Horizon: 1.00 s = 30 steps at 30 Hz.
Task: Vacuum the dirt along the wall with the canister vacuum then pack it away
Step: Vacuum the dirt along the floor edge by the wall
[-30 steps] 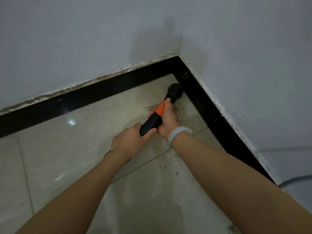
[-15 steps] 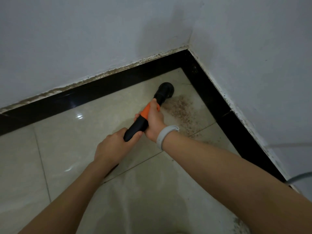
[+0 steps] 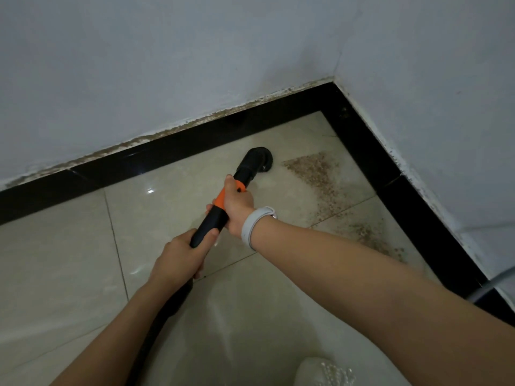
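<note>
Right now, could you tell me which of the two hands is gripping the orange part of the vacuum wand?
The right hand, the one wearing the wristband, nearer the nozzle; the left hand holds the black end.

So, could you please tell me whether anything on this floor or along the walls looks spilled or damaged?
Yes. Brown dirt is scattered over the floor tiles by the right-hand wall, right of the vacuum nozzle. The paint edge above the black skirting looks stained and flaking.

Single head view; looks forward-down at floor (image 3: 69,260) corner, near; walls (image 3: 139,65) above.
</note>
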{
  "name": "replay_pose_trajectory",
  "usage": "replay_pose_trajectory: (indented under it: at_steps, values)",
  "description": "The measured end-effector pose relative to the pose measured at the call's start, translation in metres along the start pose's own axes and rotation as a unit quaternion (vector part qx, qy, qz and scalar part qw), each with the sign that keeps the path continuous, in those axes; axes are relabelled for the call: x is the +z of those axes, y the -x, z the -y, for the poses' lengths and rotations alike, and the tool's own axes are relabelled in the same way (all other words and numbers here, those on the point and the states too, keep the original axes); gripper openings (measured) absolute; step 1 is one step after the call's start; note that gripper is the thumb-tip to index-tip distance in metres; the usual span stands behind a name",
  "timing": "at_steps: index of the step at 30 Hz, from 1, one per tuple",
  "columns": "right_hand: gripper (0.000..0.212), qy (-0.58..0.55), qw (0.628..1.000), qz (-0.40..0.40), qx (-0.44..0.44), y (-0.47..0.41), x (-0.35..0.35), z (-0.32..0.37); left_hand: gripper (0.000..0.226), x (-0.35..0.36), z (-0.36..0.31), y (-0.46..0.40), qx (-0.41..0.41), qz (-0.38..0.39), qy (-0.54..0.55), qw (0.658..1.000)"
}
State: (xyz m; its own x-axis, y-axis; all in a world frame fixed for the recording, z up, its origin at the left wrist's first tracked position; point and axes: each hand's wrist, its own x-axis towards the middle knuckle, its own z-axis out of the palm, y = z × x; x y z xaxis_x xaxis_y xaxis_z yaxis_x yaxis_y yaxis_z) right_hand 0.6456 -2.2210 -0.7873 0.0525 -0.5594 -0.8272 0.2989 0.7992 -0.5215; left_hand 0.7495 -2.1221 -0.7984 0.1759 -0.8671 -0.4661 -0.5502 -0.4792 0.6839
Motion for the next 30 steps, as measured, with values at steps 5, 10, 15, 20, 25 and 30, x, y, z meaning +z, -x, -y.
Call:
replay_pose_trajectory:
  at_steps: [5, 10, 15, 20, 25, 30]
  values:
    - [0.045, 0.011, 0.999, -0.036, -0.005, 0.003, -0.001, -0.008, 0.042, 0.001, 0.002, 0.004, 0.003, 0.025, 0.027, 0.999]
    - [0.045, 0.009, 0.999, -0.051, -0.008, 0.002, -0.018, -0.005, 0.042, 0.016, -0.003, 0.004, 0.002, 0.042, 0.040, 0.998]
    - [0.045, 0.008, 0.999, -0.045, -0.011, -0.001, -0.028, 0.002, 0.043, 0.025, -0.008, 0.000, 0.005, 0.046, 0.041, 0.998]
    - [0.045, 0.002, 0.999, -0.045, -0.016, -0.005, -0.033, 0.006, 0.042, 0.030, -0.014, -0.005, 0.013, 0.049, 0.034, 0.998]
    - [0.048, 0.011, 0.998, -0.060, -0.021, -0.012, -0.045, 0.015, 0.044, 0.041, -0.023, -0.012, 0.022, 0.058, 0.017, 0.998]
    - [0.046, -0.003, 0.997, -0.069, -0.027, -0.017, -0.057, 0.026, 0.044, 0.051, -0.035, -0.021, 0.026, 0.067, 0.023, 0.997]
